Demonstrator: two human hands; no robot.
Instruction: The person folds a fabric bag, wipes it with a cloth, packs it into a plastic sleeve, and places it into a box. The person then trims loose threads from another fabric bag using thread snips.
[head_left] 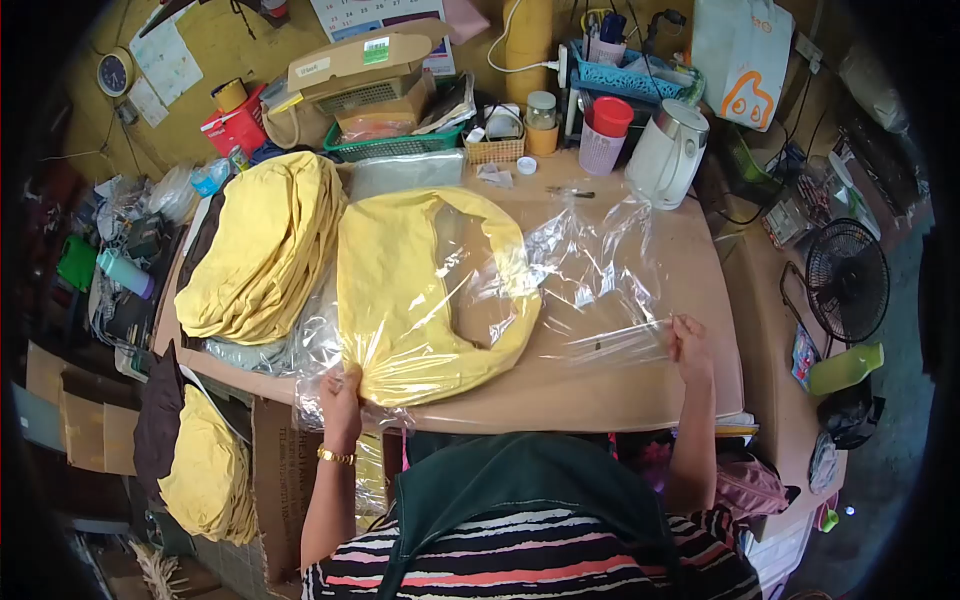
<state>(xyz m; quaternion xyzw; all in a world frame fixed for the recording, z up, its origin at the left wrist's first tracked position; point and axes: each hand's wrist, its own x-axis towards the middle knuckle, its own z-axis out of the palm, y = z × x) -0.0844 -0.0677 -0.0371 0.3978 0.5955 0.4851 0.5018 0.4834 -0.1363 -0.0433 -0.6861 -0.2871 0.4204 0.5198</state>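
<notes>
A yellow cloth bag (385,270) with a wide looped handle lies flat on the table inside a clear plastic bag (600,260). My left hand (341,395) is closed on the plastic at the near left corner, where it bunches against the yellow cloth. At the right, my right hand (688,345) pinches the near edge of the plastic bag's loose end. That end spreads out beyond the handle, wrinkled and shiny. Left of the bag rises a thick stack of folded yellow cloth pieces (265,245), with clear plastic beneath it.
Along the back of the brown table (640,400) stand a green basket (400,143), red and pink cups (604,135) and a white kettle (670,155). A black fan (847,278) is on the right. Another yellow cloth pile (205,470) hangs lower left.
</notes>
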